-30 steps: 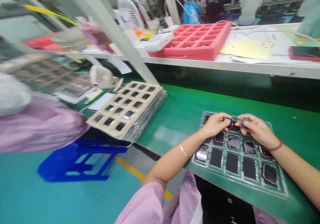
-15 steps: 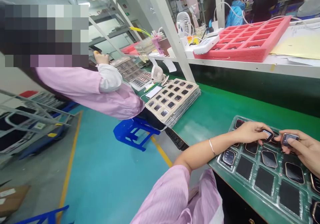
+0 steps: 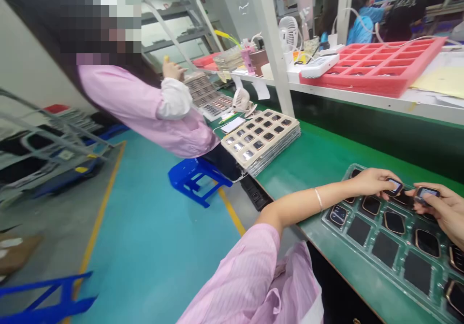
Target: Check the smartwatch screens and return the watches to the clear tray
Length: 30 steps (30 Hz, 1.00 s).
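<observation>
Far left, a co-worker (image 3: 130,104) in a pink smock is at the bench, 1 hand raised, with a blue stool (image 3: 188,170) below. Next along, a beige tray (image 3: 267,145) tops a stack at the bench's edge, dark-faced watches set in rows. Across the green bench (image 3: 311,155) and here's the action: a clear tray (image 3: 370,239), watches in many pockets, 3 bare dark pockets in the near row. Above its farther rows, the left hand (image 3: 373,181) pinches the left-hand watch (image 3: 393,187) between thumb and fingers, a pale patch on its screen; lit or reflecting, I can't tell. Near it but apart, the right-hand watch (image 3: 427,194) is gripped by the right hand (image 3: 447,208), thumb laid on the face. The step in hand looks like holding 2 watches up side by side, screens showing. My read: the next move calls for a secure pinch and enough clearance over the watches beneath.
</observation>
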Each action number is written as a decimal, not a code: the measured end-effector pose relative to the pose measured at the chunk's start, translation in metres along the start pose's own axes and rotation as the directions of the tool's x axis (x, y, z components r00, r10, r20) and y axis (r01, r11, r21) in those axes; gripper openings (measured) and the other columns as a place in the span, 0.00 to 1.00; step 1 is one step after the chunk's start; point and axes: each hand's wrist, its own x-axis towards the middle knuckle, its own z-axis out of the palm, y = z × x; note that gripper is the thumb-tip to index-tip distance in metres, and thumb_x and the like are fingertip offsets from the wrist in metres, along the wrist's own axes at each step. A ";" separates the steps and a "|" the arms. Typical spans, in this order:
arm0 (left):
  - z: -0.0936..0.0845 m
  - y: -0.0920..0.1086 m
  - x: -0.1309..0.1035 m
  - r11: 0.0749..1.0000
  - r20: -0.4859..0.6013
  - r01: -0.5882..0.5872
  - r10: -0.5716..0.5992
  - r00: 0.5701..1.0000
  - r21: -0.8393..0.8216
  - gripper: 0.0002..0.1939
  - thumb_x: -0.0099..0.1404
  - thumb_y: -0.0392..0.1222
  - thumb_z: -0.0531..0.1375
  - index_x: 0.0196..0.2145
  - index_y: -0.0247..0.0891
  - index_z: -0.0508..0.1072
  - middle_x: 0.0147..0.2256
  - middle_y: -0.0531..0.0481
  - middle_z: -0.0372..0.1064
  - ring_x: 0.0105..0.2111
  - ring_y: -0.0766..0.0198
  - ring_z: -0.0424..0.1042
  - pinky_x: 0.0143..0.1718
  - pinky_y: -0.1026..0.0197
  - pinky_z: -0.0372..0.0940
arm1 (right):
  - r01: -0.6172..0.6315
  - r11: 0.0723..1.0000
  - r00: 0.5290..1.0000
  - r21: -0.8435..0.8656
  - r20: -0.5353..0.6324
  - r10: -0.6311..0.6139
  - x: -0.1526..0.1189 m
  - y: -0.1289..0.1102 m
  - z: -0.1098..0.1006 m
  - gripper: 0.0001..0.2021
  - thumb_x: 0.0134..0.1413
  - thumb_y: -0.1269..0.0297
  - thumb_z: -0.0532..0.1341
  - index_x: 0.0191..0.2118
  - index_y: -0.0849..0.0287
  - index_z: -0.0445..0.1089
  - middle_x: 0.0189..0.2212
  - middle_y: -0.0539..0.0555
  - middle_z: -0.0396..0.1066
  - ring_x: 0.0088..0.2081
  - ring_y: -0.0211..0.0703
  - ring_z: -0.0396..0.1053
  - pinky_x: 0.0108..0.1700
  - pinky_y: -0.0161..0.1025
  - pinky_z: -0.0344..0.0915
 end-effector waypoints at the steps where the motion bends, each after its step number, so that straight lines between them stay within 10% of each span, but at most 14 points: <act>1: 0.004 0.004 -0.005 1.000 -0.021 -0.005 0.005 1.000 -0.001 0.13 0.69 0.36 0.60 0.50 0.32 0.75 0.34 0.50 0.74 0.24 0.73 0.73 0.26 0.70 0.64 | -0.050 0.997 0.999 0.051 0.019 0.049 -0.004 -0.004 0.000 0.22 0.41 0.43 0.75 0.40 0.50 0.81 0.40 0.68 0.81 0.26 0.46 0.75 0.29 0.40 0.77; 18: 0.017 -0.011 -0.035 0.993 -0.082 -0.104 0.099 0.992 -0.060 0.14 0.64 0.46 0.65 0.42 0.33 0.74 0.34 0.48 0.75 0.25 0.68 0.74 0.23 0.68 0.64 | 0.016 0.968 0.986 0.252 0.157 -0.057 -0.040 -0.004 0.016 0.23 0.60 0.42 0.64 0.47 0.58 0.71 0.37 0.56 0.79 0.28 0.38 0.74 0.29 0.37 0.73; 25: 0.019 -0.017 -0.032 0.985 -0.149 -0.169 0.161 0.976 -0.038 0.20 0.55 0.27 0.63 0.46 0.36 0.72 0.44 0.46 0.75 0.41 0.63 0.76 0.44 0.62 0.71 | 0.053 0.981 0.977 0.187 0.192 -0.089 -0.039 0.002 0.019 0.23 0.50 0.69 0.66 0.54 0.54 0.67 0.44 0.55 0.77 0.33 0.39 0.74 0.33 0.37 0.73; 30: 0.018 -0.016 -0.032 0.990 -0.141 -0.140 0.137 0.981 -0.016 0.13 0.61 0.34 0.63 0.45 0.35 0.73 0.38 0.47 0.75 0.36 0.63 0.75 0.37 0.63 0.70 | 0.024 0.980 0.979 0.198 0.192 -0.063 -0.040 -0.002 0.017 0.17 0.58 0.64 0.61 0.53 0.57 0.69 0.42 0.57 0.78 0.32 0.39 0.75 0.32 0.38 0.74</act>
